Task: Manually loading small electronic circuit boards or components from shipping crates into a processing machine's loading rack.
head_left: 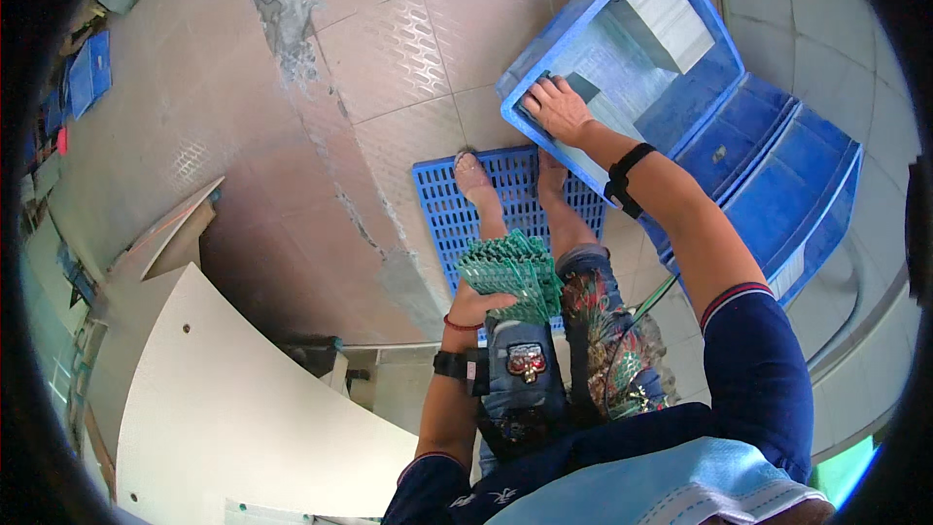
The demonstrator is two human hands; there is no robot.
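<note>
Two hands of yours show: near the centre of the frame, your left hand [473,308] is closed around a stack of green translucent pieces [515,277], held above your legs. In the upper right, your right hand [559,112] reaches into a blue crate [717,24] with its fingers curled down by the near-left wall, beside a dark flat piece [582,87]; you cannot tell from here whether it grips anything. A pale block [671,19] sits at the crate's far end. Below the stack, a blue slatted grate [439,219] lies under your feet.
</note>
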